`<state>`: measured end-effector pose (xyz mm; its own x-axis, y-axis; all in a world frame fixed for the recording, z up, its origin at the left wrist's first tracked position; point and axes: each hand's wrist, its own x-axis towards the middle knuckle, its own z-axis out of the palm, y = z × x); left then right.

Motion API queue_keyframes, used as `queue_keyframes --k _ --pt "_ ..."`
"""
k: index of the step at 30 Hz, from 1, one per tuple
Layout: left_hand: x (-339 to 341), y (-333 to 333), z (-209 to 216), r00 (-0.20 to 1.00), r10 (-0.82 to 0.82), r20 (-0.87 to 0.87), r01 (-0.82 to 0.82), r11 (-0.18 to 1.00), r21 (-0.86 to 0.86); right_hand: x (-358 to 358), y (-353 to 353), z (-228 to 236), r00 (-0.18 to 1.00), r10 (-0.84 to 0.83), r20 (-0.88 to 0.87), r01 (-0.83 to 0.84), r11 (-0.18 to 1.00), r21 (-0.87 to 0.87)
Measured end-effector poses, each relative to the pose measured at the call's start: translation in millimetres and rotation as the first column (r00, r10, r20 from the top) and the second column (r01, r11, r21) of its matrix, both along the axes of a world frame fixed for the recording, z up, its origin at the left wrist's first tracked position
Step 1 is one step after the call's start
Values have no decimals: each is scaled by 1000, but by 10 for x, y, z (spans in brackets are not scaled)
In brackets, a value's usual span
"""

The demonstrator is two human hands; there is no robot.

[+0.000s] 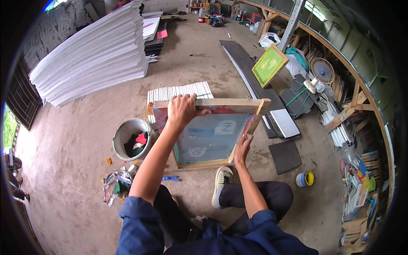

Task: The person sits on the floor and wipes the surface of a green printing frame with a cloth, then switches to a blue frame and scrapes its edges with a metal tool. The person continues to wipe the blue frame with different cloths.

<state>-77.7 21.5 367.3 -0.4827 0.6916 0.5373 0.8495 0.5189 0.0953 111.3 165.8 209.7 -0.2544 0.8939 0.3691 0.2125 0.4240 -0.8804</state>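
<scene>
I hold the screen frame [208, 138] on edge in front of the knees, at the middle of the head view, its lower rail near the floor. My left hand [182, 109] is clamped over the top rail, fingers bent across the wood, thumb extended along it. My right hand [243, 148] grips the right side rail at mid-height. Beyond the top rail lies a row of white boards [180, 91]. A grey bucket [126, 132] with red and dark scraps stands to the left. To the right are a black square sheet [285, 156] and a tipped can [302, 179], yellow inside.
</scene>
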Motion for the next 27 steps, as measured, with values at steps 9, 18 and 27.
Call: queue_keyframes --k 9,18,27 --pt "-83 34 -47 997 47 60 -42 996 -82 26 -185 1564 779 235 -582 -388 909 -152" --pt "-321 177 15 984 121 133 -90 972 -219 300 -520 1289 683 56 -728 -434 833 -343" --pt "-304 166 62 978 132 161 -92 968 -234 409 -613 187 948 -51 -315 -202 670 -714"
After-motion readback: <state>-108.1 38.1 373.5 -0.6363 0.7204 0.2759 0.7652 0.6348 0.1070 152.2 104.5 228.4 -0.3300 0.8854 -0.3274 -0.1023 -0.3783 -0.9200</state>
